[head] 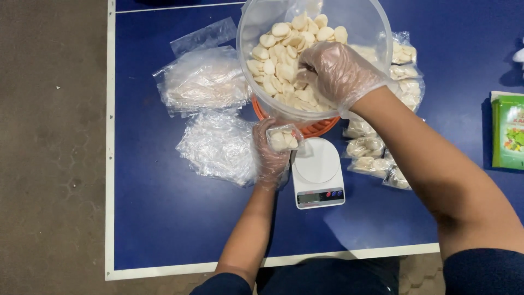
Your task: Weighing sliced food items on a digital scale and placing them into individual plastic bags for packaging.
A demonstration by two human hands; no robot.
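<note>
- From the head view, the person stands at a blue counter [164,218] with a white edge.
- Both hands wear thin see-through gloves.
- The right hand [338,71] is down inside a big clear tub [371,27]. Its fingers curl in among the pale, flat chips [284,60] that fill the tub. I cannot tell how many chips it has hold of.
- The left hand [271,153] is closed around a small clear bag [284,138]. The bag has a few of the same chips in it. It is held just below the tub's near rim.
- Something orange [316,129] peeks out from under the tub.
- A small white scale [318,172] sits just beside the left hand, on its right. Nothing lies on its top.
- Filled little bags [371,158] of chips lie in a pile past the scale, partly under the right arm.
- Heaps of clear plastic bags [204,82] lie on the left part of the counter.
- A green packet [507,131] lies far off at the right edge.
</note>
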